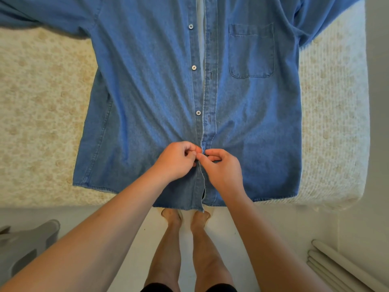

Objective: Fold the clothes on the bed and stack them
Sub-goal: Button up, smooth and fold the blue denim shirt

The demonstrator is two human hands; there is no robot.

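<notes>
Denim, mid-blue and softly creased, makes up the button-up shirt that lies front-up on the bed, its hem toward the person and hanging slightly over the mattress edge. Both hands meet at the shirt's front placket, low on the garment, just above the hem. The left hand has its fingers curled and pinches the button-side edge of the placket between thumb and fingertips. The right hand pinches the buttonhole-side edge directly beside it, thumb and forefinger closed on the cloth, the two hands touching at their fingertips. Whether a button sits between the fingers cannot be told, since the fingers cover that spot.

Beyond the hands, farther up the placket, three white buttons lie unfastened, with the two front edges slightly parted and a paler lining showing between them. A chest pocket sits beyond and to the right of the right hand. The sleeves spread outward to both sides at the far end of the shirt. Below the hands, the placket's lowest stretch gapes a little at the hem.

The bedcover is cream with a faint floral pattern. Under the forearms, the person's bare feet stand on a pale floor close against the bed.
</notes>
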